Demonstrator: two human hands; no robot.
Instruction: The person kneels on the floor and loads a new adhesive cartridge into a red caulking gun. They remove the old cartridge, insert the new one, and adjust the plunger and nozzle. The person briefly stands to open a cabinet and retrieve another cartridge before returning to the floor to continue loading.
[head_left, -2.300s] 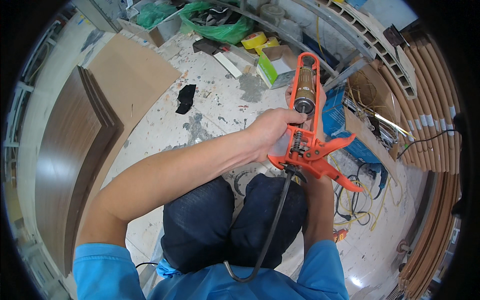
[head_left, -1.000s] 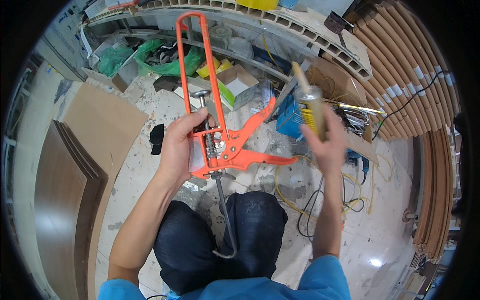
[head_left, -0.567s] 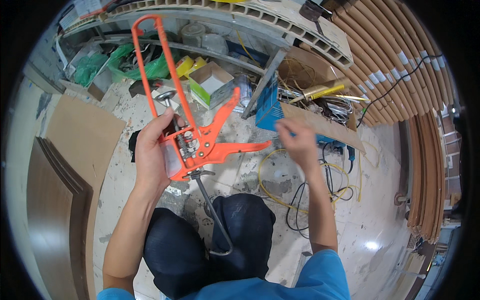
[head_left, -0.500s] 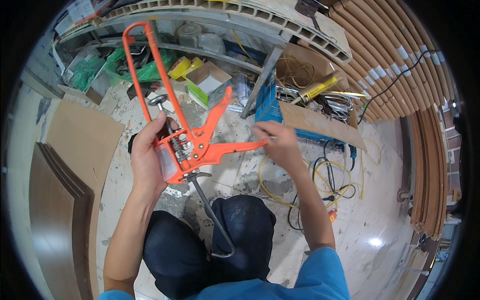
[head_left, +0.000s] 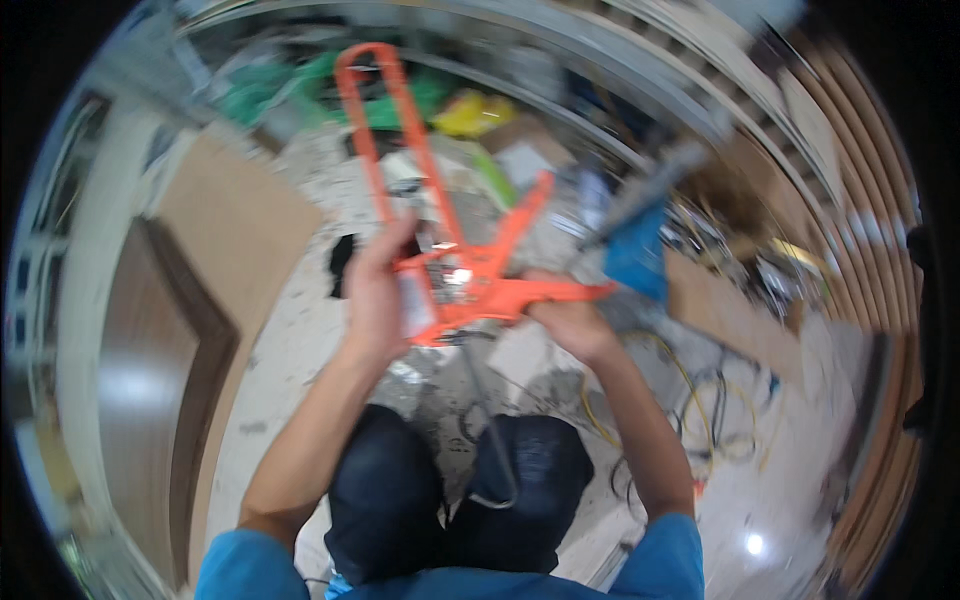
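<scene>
An orange caulking gun (head_left: 487,298) is held up in front of my knees, its long open frame pointing away from me. My left hand (head_left: 378,285) is closed around its body near the back plate. My right hand (head_left: 570,322) is closed on the lower handle, with its fingers partly behind it. The upper handle (head_left: 525,215) stands spread apart from the lower one. From the back of the gun a thin metal plunger rod (head_left: 490,430) runs down toward my knees, ending in a hook. No cartridge shows in the frame. The picture is smeared by motion.
Brown wooden panels (head_left: 150,380) and cardboard (head_left: 235,195) lie at left. A blue box (head_left: 640,255) with metal pieces beside it stands at right, near tangled yellow cables (head_left: 690,390). Behind the gun are green bags (head_left: 265,90) and a shelf rail (head_left: 520,95).
My right hand has moved from the tip of the lower handle to farther in along it. The whole view has shifted and tilted, so the gun appears farther right.
</scene>
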